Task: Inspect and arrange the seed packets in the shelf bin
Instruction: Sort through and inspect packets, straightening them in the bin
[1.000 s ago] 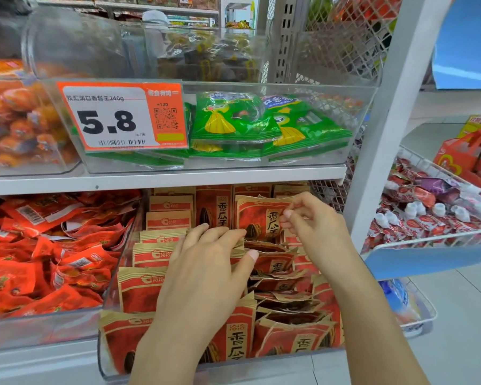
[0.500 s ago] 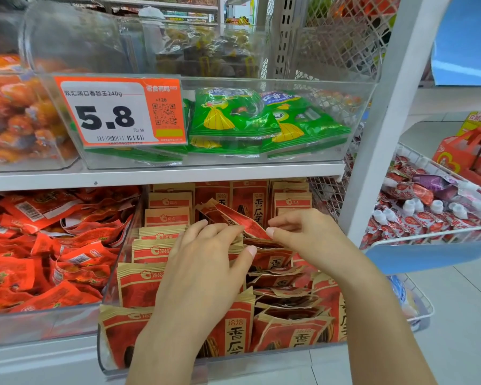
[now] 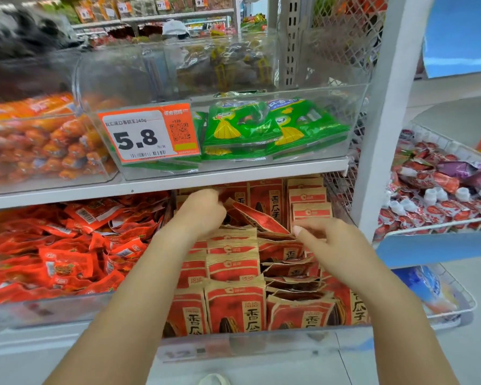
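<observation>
Red and tan seed packets (image 3: 235, 307) stand in rows inside a clear shelf bin (image 3: 261, 344) on the lower shelf. One red packet (image 3: 257, 218) lies tilted across the back rows. My left hand (image 3: 203, 212) reaches deep under the upper shelf, and its curled fingers grip that packet's left end; the hand is blurred. My right hand (image 3: 325, 240) hovers over the right rows with its fingertips pinching the tilted packet's lower right corner. The right column of packets (image 3: 297, 276) leans flat and uneven.
The shelf board (image 3: 164, 187) hangs close above my hands. It carries a clear bin of green packets (image 3: 261, 129) with an orange 5.8 price tag (image 3: 147, 134). Loose red snack packs (image 3: 67, 251) fill the bin on the left. A white upright (image 3: 383, 134) and a wire basket (image 3: 442, 190) stand on the right.
My left hand lifted off the front packets and went to the back of the bin, to the tilted packet. The right hand slid down and right along that packet.
</observation>
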Available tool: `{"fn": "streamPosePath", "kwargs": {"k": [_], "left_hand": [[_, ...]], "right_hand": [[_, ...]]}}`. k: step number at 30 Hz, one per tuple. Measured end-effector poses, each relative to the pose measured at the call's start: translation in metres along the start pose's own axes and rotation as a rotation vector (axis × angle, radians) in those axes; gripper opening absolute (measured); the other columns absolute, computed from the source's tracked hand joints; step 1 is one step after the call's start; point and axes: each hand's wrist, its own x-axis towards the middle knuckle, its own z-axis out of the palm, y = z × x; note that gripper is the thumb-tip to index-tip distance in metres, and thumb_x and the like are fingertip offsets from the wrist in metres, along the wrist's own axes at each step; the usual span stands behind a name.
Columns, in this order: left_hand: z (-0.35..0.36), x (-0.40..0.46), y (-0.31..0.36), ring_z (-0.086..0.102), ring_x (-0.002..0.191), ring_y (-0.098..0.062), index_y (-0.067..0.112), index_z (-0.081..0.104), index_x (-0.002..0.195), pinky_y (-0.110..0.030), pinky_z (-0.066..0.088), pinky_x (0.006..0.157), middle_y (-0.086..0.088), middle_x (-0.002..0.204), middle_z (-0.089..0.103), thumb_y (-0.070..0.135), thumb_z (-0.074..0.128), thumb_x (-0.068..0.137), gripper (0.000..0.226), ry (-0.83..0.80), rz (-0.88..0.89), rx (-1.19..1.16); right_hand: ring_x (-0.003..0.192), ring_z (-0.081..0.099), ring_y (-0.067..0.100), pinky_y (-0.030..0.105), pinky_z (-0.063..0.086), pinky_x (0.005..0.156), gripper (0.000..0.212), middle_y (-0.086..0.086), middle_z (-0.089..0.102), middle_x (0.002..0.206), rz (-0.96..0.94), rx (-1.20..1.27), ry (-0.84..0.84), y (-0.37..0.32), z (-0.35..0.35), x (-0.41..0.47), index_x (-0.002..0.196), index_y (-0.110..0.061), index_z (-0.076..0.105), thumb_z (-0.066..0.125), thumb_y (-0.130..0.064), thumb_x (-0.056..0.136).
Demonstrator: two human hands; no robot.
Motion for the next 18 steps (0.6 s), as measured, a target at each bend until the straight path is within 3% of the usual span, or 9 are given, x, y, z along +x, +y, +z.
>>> {"fn": "streamPosePath", "kwargs": {"k": [2, 4, 7, 10, 12, 16, 18], "left_hand": [[0.001, 0.014, 0.000, 0.060, 0.080, -0.018, 0.020, 0.051, 0.139, -0.026, 0.047, 0.067, -0.011, 0.120, 0.064, 0.014, 0.046, 0.100, 0.040, -0.089, 0.011, 0.011], [0.005, 0.025, 0.000, 0.050, 0.060, -0.009, 0.021, 0.058, 0.128, -0.022, 0.041, 0.053, -0.001, 0.092, 0.063, 0.019, 0.053, 0.099, 0.030, -0.128, -0.017, 0.023], [0.012, 0.033, -0.002, 0.048, 0.063, -0.007, 0.022, 0.063, 0.098, -0.017, 0.037, 0.049, 0.007, 0.078, 0.055, 0.020, 0.065, 0.092, 0.006, -0.104, -0.067, -0.061], [0.017, 0.034, -0.007, 0.056, 0.082, -0.014, 0.029, 0.056, 0.079, -0.025, 0.044, 0.069, 0.004, 0.095, 0.062, 0.021, 0.069, 0.089, 0.019, -0.032, -0.036, -0.090], [0.020, 0.029, -0.003, 0.057, 0.088, -0.015, 0.029, 0.055, 0.082, -0.024, 0.045, 0.072, 0.003, 0.099, 0.062, 0.022, 0.069, 0.090, 0.018, 0.002, 0.040, -0.132], [0.023, 0.016, 0.017, 0.051, 0.071, -0.004, 0.023, 0.054, 0.090, -0.018, 0.036, 0.058, 0.009, 0.081, 0.057, 0.029, 0.068, 0.090, 0.015, 0.021, 0.248, -0.075], [0.021, 0.010, 0.026, 0.052, 0.077, 0.000, 0.023, 0.065, 0.093, -0.010, 0.035, 0.062, 0.014, 0.085, 0.061, 0.031, 0.072, 0.087, 0.013, 0.051, 0.294, -0.059]], "right_hand": [[0.093, 0.055, 0.004, 0.026, 0.041, 0.077, 0.027, -0.015, 0.069, 0.116, -0.002, -0.030, -0.048, -0.003, -0.001, 0.000, 0.118, -0.037, 0.068, 0.050, -0.044, 0.098], [0.093, 0.053, 0.003, 0.026, 0.042, 0.079, 0.026, -0.015, 0.068, 0.116, -0.004, -0.019, -0.076, -0.002, 0.000, 0.002, 0.116, -0.037, 0.068, 0.051, -0.044, 0.098], [0.095, 0.055, 0.003, 0.026, 0.044, 0.081, 0.024, -0.014, 0.068, 0.113, -0.014, 0.009, -0.086, 0.003, 0.001, 0.007, 0.113, -0.037, 0.069, 0.053, -0.043, 0.097], [0.097, 0.059, 0.008, 0.028, 0.046, 0.081, 0.022, -0.013, 0.068, 0.110, 0.001, 0.037, -0.104, 0.006, 0.001, 0.013, 0.110, -0.036, 0.070, 0.054, -0.042, 0.096], [0.096, 0.061, 0.009, 0.029, 0.049, 0.080, 0.021, -0.012, 0.069, 0.106, 0.007, 0.044, -0.116, 0.007, -0.001, 0.014, 0.107, -0.036, 0.071, 0.054, -0.042, 0.096], [0.087, 0.063, 0.010, 0.037, 0.055, 0.080, 0.020, -0.010, 0.070, 0.098, 0.010, 0.061, -0.124, 0.006, -0.001, 0.013, 0.104, -0.036, 0.071, 0.053, -0.043, 0.096], [0.090, 0.062, 0.009, 0.037, 0.055, 0.082, 0.021, -0.011, 0.069, 0.100, 0.009, 0.064, -0.114, 0.006, 0.000, 0.012, 0.106, -0.035, 0.070, 0.053, -0.044, 0.097]]}}
